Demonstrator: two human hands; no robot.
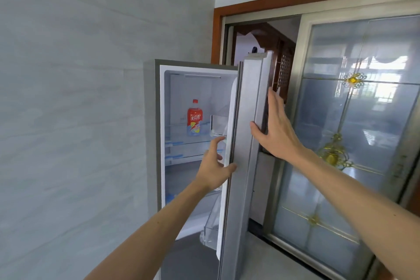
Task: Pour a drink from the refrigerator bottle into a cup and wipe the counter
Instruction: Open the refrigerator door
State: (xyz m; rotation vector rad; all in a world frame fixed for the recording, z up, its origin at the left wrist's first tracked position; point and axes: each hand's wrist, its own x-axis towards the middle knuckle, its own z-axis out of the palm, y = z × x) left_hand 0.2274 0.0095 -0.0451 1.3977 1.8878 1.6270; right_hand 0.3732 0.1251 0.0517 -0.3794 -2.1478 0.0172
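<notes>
Grey-white tiled wall (pixel 68 98) fills the left of the scene; at the right a sliding glass door (pixel 354 125) in a wooden frame stands partly open. Between them is the refrigerator (pixel 157 120), its door (pixel 246 143) swung out toward the near right, edge-on to the camera. A clear door bin (pixel 211 229) shows low on the door's inner side.

The 2 hands are both at that door. The right hand (pixel 276 129) lies on its outer edge, fingers straight up along the far face and thumb spread onto the near one. The left hand (pixel 213 166) reaches toward the opening with loosely spread fingers and holds nothing. Its thumb is at the door's inner seal, though whether it touches I cannot tell.

The 1 bottle (pixel 194 118), with red cap and red label, stands upright on a glass shelf (pixel 181 143) at the far back of the cabinet, well apart from either hand. No cup or counter is in view.

Judging from this, the fetch has barely begun. The door could swing back onto the reaching left forearm if the right hand lets go too soon. The bottle stands deep, so a hurried grab at its top might tip it over on the smooth glass. If it is chilled and wet, it may slip in 1 hand.
</notes>
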